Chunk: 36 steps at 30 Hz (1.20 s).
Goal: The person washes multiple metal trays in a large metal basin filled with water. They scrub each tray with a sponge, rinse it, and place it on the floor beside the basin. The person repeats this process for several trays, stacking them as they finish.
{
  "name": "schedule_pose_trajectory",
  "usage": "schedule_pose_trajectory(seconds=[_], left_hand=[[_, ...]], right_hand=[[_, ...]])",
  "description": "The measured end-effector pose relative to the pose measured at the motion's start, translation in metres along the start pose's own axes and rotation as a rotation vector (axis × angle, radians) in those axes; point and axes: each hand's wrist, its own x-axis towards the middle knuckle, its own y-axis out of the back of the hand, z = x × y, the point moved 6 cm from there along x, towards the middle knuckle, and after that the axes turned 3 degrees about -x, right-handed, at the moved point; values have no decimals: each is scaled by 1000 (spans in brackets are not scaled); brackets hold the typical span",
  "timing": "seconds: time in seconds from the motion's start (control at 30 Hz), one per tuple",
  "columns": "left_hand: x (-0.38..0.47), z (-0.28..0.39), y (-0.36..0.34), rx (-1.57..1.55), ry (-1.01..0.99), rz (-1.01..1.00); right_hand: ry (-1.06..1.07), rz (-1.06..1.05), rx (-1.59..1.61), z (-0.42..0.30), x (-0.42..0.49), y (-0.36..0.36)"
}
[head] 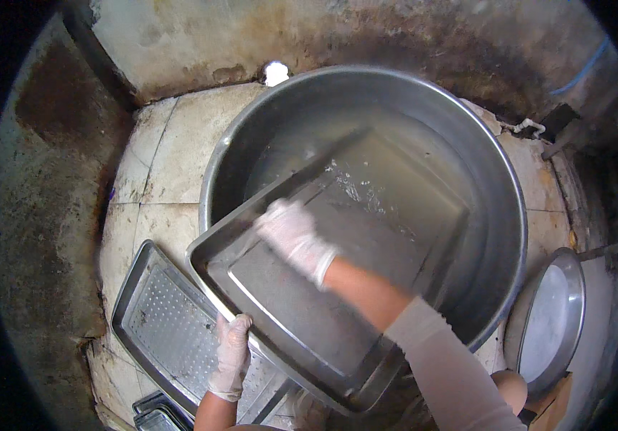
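A large rectangular metal tray (pixel 309 291) rests tilted in a big round metal basin (pixel 511 161), its far part under cloudy water (pixel 406 161). My left hand (pixel 232 345), in a pale thin glove, grips the tray's near left rim. My right hand (pixel 290 231), gloved too and blurred, is curled over the inside of the tray near its upper left side. Whether something is under its fingers, I cannot tell. The bare forearm and a light sleeve cross above the tray.
A perforated metal tray (pixel 169 323) lies on the tiled floor (pixel 180 161) at the left, partly under the large tray. Smaller trays (pixel 161 417) sit below it. A round metal bowl (pixel 573 323) stands at the right. Stained walls (pixel 341 32) rise behind the basin.
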Motion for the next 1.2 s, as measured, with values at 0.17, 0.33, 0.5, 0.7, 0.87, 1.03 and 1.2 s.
schedule_pose_trajectory(seconds=[0.17, 0.33, 0.5, 0.7, 0.87, 1.03, 1.2], left_hand=[[6, 1, 2, 44, 17, -6], [9, -1, 2, 30, -67, -67], [12, -4, 0, -10, -119, -98], [21, -12, 16, 29, -119, -74], [27, -11, 27, 50, -103, -16], [37, -13, 16, 6, -148, -106], [22, -4, 3, -12, -135, 30]], right_hand=[[-547, -293, -129, 169, -78, 4], [-628, -368, -26, 191, -186, 37], [-303, -411, 132, 113, -239, 58], [147, -645, 343, -44, -261, 103], [-55, -530, 23, 86, -245, 78], [-519, -562, -207, 221, -240, 50], [-311, -648, -11, 161, -247, 69]])
